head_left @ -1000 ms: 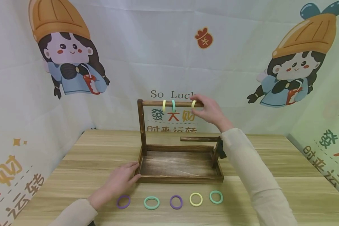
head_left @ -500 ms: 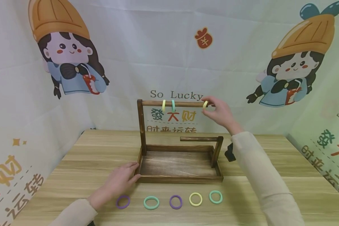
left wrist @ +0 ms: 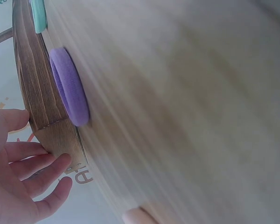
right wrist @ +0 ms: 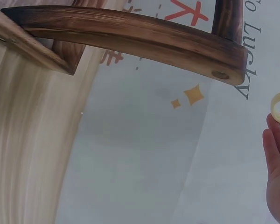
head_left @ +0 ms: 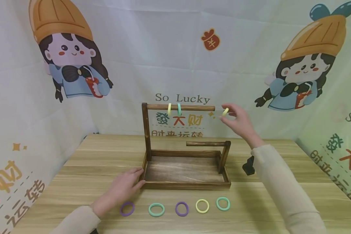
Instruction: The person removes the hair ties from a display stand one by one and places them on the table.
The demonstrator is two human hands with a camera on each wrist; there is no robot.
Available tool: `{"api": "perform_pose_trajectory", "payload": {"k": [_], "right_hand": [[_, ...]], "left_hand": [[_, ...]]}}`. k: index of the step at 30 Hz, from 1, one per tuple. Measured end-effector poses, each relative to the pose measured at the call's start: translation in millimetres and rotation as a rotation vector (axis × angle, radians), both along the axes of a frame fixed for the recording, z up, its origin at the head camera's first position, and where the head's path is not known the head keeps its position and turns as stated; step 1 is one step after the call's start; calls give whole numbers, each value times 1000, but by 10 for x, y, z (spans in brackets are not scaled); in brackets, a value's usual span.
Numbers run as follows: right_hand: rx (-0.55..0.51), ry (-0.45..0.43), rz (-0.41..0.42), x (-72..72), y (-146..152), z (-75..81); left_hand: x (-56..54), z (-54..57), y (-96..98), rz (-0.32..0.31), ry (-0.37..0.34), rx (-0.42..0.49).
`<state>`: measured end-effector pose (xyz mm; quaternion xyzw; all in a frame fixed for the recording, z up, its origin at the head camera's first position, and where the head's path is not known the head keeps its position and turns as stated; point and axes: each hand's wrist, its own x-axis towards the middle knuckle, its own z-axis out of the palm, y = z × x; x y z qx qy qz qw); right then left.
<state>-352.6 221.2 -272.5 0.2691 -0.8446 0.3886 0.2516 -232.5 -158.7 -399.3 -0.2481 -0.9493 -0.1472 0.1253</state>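
Observation:
My right hand [head_left: 237, 120] pinches a yellow hair tie [head_left: 225, 111] between thumb and fingers, just off the free right end of the upper bar [head_left: 197, 108] of a dark wooden rack. A yellow hair tie [head_left: 169, 109] and a green hair tie [head_left: 179, 110] hang on that bar. In the right wrist view, the held yellow hair tie [right wrist: 277, 107] shows at the right edge. My left hand [head_left: 124, 183] rests against the left front corner of the rack's tray [head_left: 187, 186]. In the left wrist view, its relaxed fingers [left wrist: 46, 175] touch the wood's end.
Along the tray's front lie a purple hair tie [head_left: 127, 209], a green one [head_left: 156, 210], another purple hair tie [head_left: 182, 209], a yellow one [head_left: 202, 206] and a green one [head_left: 223, 203]. A lower bar [head_left: 206, 144] points left from the right post [head_left: 224, 157]. A printed cloth hangs behind.
My right hand has slid the yellow hair tie rightward along the upper bar and off its free end. The left hand has stayed at the tray's corner.

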Motion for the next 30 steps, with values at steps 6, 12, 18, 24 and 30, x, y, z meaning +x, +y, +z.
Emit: {"api": "perform_pose_trajectory", "payload": {"k": [6,12,18,24,30], "right_hand": [[-60,-14,9,94,71,-92],[-130,-32,25,275,82,-149],[-206,-80,60,526,44,-128],[-264,-139,90,533,150,-305],[-332,-175,135,522,264,-500]], "left_hand": [[-9,-15,-9,-10,-14,14],[-16,-23,-4,3,-19,-2],[-11,-13,5,11,-8,-3],[-19,-31,3,4,15,4],[-17,-35,-18,-36,64,22]]}}
